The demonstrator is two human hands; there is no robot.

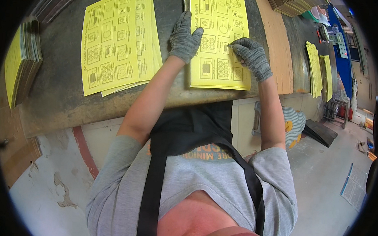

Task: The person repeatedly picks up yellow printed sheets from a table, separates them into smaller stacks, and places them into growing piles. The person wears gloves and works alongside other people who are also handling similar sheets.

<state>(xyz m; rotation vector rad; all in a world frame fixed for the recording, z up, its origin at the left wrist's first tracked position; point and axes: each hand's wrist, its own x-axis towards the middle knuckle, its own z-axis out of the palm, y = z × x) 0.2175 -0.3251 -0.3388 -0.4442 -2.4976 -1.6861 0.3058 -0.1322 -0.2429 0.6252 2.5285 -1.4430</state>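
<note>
Head view: right grip (252, 58) over yellow stack (219, 36), contact unclear.

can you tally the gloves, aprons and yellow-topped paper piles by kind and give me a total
Grey gloves: 2 (left glove, right glove)
Black aprons: 1 (black apron)
Yellow-topped paper piles: 5 (far-left stack, fanned sheets, stack under the gloves, inner right pile, outer right pile)
Total: 8
</note>
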